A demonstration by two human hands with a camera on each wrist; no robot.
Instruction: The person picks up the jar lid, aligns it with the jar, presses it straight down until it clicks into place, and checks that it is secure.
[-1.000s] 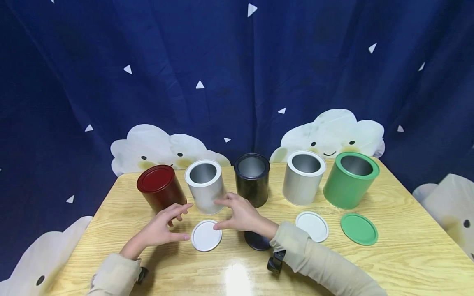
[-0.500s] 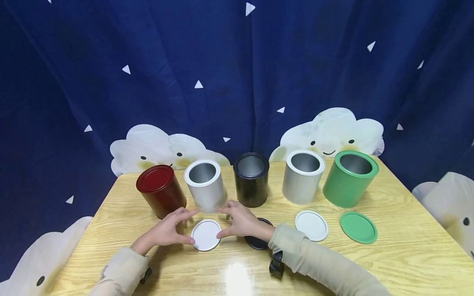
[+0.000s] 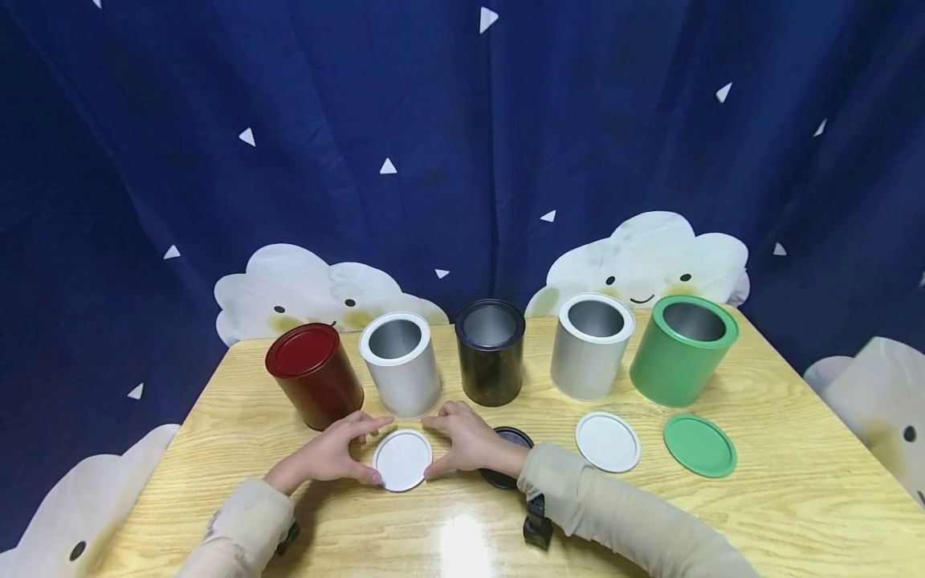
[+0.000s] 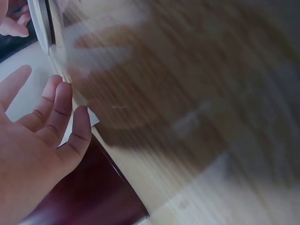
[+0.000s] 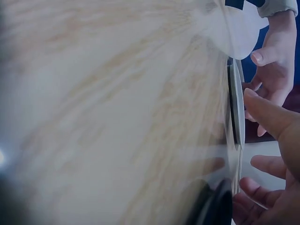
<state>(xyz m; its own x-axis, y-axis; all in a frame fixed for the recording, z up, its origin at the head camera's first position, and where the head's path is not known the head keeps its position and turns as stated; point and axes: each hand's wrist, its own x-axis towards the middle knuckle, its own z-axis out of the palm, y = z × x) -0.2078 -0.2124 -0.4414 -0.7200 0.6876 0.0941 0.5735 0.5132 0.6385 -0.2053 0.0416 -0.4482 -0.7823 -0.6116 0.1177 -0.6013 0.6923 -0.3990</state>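
Observation:
A round white lid (image 3: 403, 460) lies flat on the table, with a hand on either side of it. My left hand (image 3: 332, 451) is at its left edge, the thumb tip right at the rim and the fingers loosely extended toward the far side. On the right, the thumb of my right hand (image 3: 466, 440) comes up to the opposite rim, its fingers spread beyond. Just behind the lid stands a topless silver-white can (image 3: 406, 381) with a white rim. In the left wrist view, a dark red can (image 4: 93, 187) shows behind the hand.
A closed dark red can (image 3: 314, 377) stands left. To the right are open cans: black (image 3: 493, 365), silver-white (image 3: 588, 361) and green (image 3: 675, 365). A black lid (image 3: 497, 478), partly under the right forearm, another white lid (image 3: 608, 441) and a green lid (image 3: 700, 445) lie in front.
Both hands have come down and closed in on the white lid from its two sides, the right one moving nearer to the front. The cans and lids stay in place.

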